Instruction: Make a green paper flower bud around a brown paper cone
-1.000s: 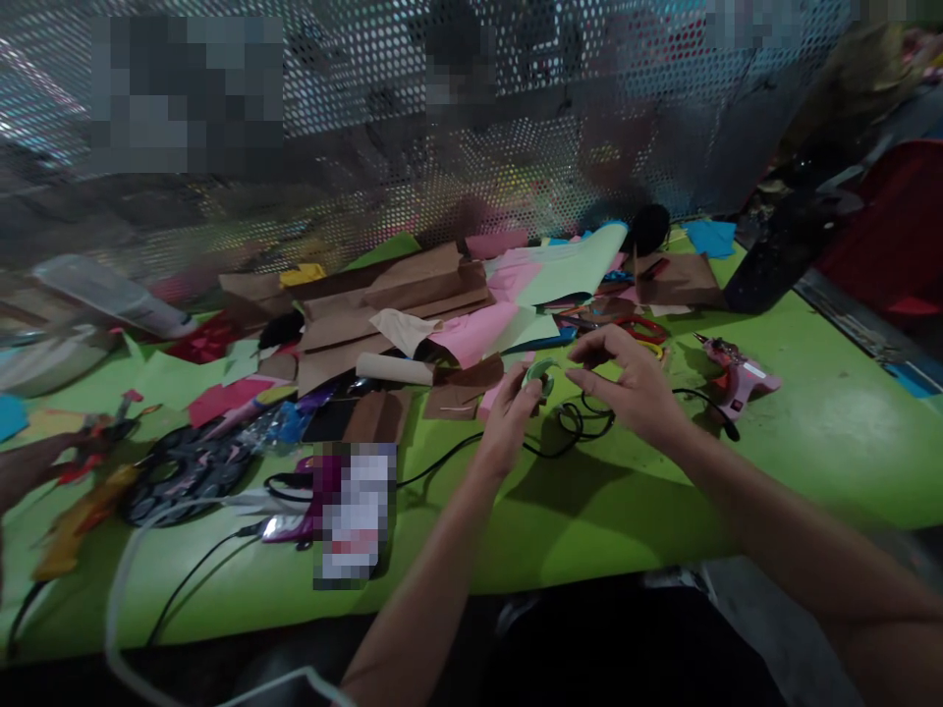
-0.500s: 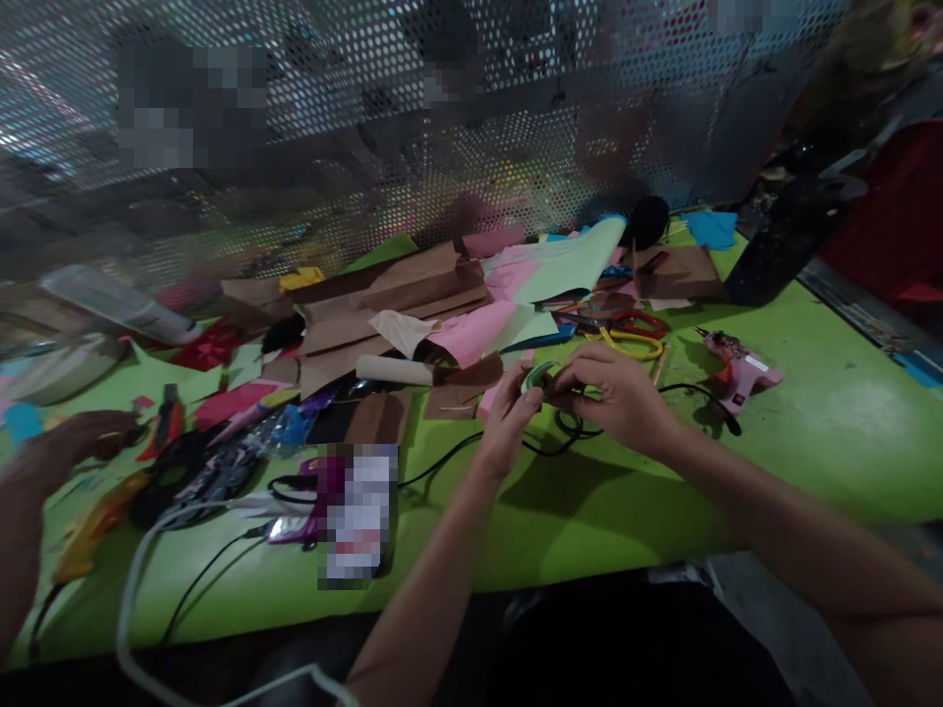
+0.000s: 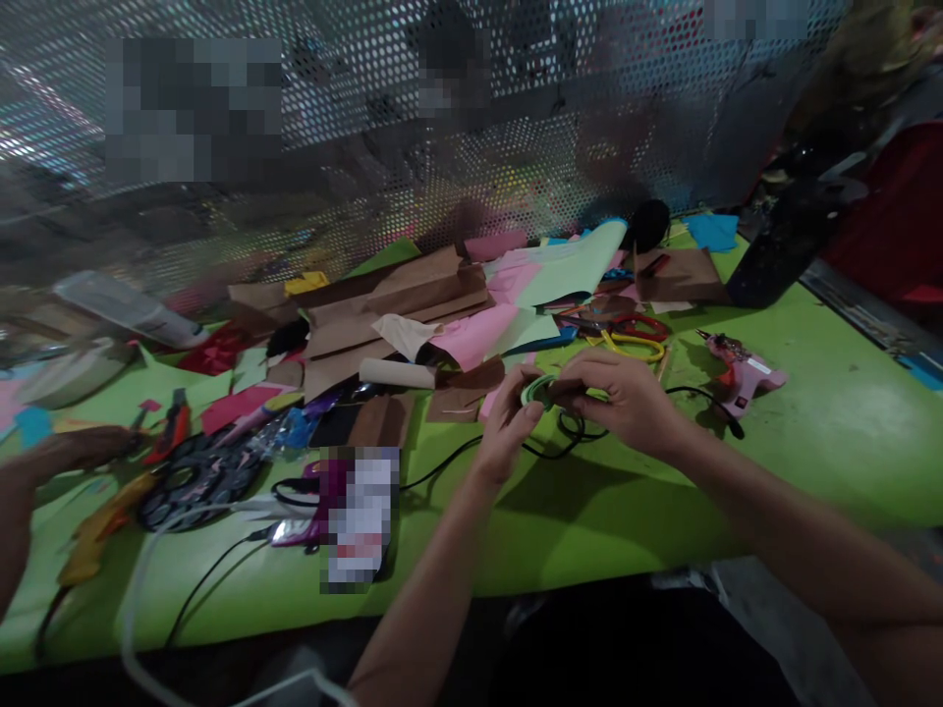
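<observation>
Both of my hands meet over the green table (image 3: 832, 432), just above a coiled black cable (image 3: 567, 437). My left hand (image 3: 508, 427) pinches a small green tape roll (image 3: 537, 390) from the left side. My right hand (image 3: 626, 398) closes its fingertips on the same roll from the right, thumb underneath. The roll is partly hidden by my fingers.
Brown, pink and pale green paper sheets (image 3: 442, 304) lie piled behind my hands. Red and yellow scissors (image 3: 634, 334) and a pink glue gun (image 3: 741, 373) rest to the right. Another person's hand (image 3: 59, 457) is at the left edge near cables and scraps. A perforated metal screen (image 3: 471, 128) backs the table.
My right hand's fingers were spread a second ago and have since closed onto the roll. The other person's hand came into view at the left and shifted slightly.
</observation>
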The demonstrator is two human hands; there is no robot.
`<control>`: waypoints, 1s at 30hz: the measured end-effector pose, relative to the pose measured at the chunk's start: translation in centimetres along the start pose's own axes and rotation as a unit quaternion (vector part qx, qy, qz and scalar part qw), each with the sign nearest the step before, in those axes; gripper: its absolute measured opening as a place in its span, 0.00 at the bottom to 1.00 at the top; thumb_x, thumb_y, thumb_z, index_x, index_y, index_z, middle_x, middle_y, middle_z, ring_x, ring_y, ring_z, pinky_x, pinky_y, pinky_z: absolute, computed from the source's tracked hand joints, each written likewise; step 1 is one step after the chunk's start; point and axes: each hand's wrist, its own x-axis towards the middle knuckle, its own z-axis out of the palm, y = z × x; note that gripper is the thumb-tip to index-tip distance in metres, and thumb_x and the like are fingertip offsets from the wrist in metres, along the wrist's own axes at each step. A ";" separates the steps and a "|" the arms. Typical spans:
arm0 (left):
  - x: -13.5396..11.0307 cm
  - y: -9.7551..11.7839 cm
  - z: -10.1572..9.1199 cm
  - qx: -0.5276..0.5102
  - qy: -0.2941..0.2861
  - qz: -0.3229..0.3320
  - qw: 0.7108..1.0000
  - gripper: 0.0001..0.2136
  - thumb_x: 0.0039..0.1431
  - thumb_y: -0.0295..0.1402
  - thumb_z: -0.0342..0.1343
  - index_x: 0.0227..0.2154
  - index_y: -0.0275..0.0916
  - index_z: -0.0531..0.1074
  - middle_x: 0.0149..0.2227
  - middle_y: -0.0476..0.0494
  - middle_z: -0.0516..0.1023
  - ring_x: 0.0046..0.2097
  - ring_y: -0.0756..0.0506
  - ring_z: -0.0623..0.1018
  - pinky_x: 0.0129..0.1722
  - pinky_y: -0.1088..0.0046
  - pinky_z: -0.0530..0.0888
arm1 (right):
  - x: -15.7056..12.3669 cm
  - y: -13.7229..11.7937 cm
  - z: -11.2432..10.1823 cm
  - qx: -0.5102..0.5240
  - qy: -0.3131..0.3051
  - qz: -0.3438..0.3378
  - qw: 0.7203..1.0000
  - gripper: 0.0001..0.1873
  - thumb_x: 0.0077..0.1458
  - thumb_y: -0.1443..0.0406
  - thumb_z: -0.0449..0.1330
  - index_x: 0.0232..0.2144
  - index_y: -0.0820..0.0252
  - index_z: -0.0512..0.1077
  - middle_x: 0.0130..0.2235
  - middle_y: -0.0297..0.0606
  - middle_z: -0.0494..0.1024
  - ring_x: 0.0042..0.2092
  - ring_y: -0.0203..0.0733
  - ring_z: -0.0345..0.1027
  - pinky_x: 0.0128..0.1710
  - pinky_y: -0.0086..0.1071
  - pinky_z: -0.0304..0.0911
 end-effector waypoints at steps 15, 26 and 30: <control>-0.3 -0.8 0.0 -0.028 0.017 0.011 0.999 0.24 0.59 0.58 0.54 0.44 0.42 0.70 0.39 0.45 0.69 0.40 0.46 0.68 0.40 0.70 0.69 | -0.1 -0.5 -0.1 0.038 0.053 0.036 0.997 0.05 0.59 0.68 0.65 0.39 0.56 0.78 0.38 0.37 0.79 0.40 0.40 0.73 0.41 0.34 0.68; -0.5 -2.9 -0.2 -0.057 0.003 -0.086 0.995 0.29 0.58 0.59 0.53 0.51 0.41 0.73 0.51 0.39 0.77 0.55 0.38 0.74 0.52 0.63 0.71 | 0.1 0.4 0.1 0.008 0.010 0.010 1.000 0.04 0.58 0.71 0.66 0.34 0.58 0.79 0.34 0.36 0.77 0.38 0.39 0.72 0.36 0.30 0.67; -0.7 -3.0 -0.3 -0.057 0.026 -0.103 0.993 0.31 0.58 0.59 0.54 0.56 0.43 0.71 0.55 0.38 0.77 0.63 0.36 0.69 0.61 0.58 0.67 | 0.1 0.4 0.0 0.026 0.014 0.018 0.999 0.05 0.58 0.73 0.66 0.35 0.58 0.79 0.35 0.35 0.77 0.38 0.38 0.72 0.37 0.30 0.66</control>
